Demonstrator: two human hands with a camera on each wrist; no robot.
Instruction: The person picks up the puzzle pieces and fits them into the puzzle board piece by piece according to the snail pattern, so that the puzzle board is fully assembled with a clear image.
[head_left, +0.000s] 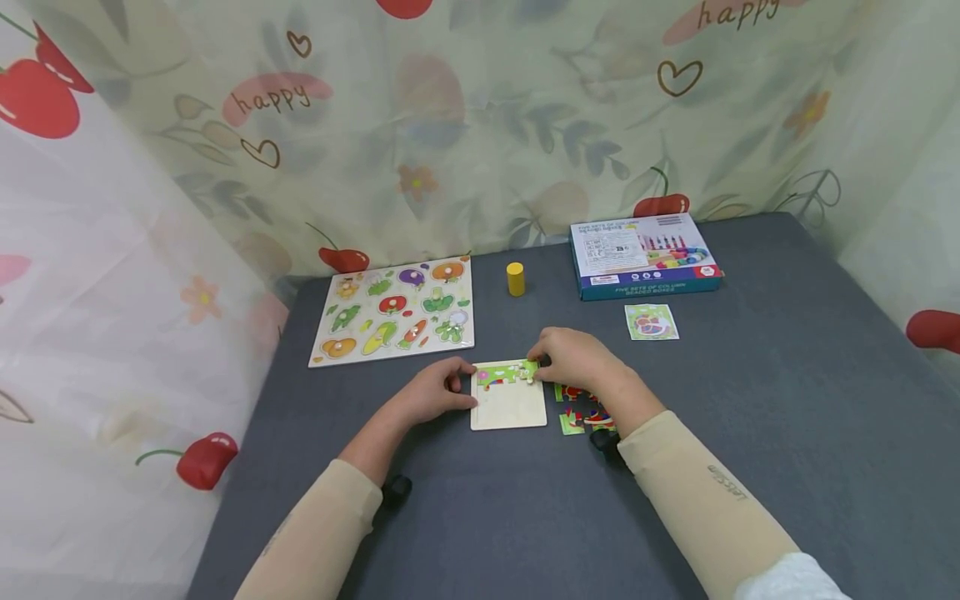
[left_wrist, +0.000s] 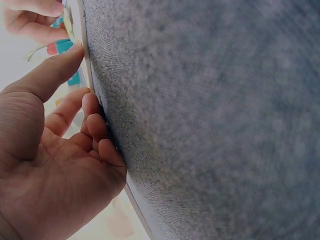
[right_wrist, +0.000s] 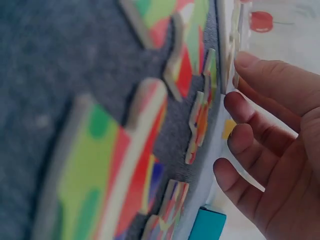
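Observation:
A square wooden puzzle board [head_left: 510, 410] lies on the dark cloth, its far strip filled with green picture pieces [head_left: 498, 377]. My left hand [head_left: 433, 390] holds the board's left edge, thumb and index finger apart along it. In the left wrist view the other fingers of that hand [left_wrist: 65, 155] curl beside the edge. My right hand [head_left: 577, 358] is at the board's far right corner. Its thumb and index finger pinch a puzzle piece [head_left: 528, 372] there. Several loose pieces [head_left: 572, 423] lie right of the board, partly under the right forearm; the right wrist view shows them close [right_wrist: 90, 170].
Behind on the left lies a vegetable peg board [head_left: 393, 310]. A yellow cylinder [head_left: 515, 279] stands near the table's back. At the back right is a bead-set box [head_left: 645, 257], with a small picture card [head_left: 652, 322] in front. A patterned curtain [head_left: 480, 125] hangs behind.

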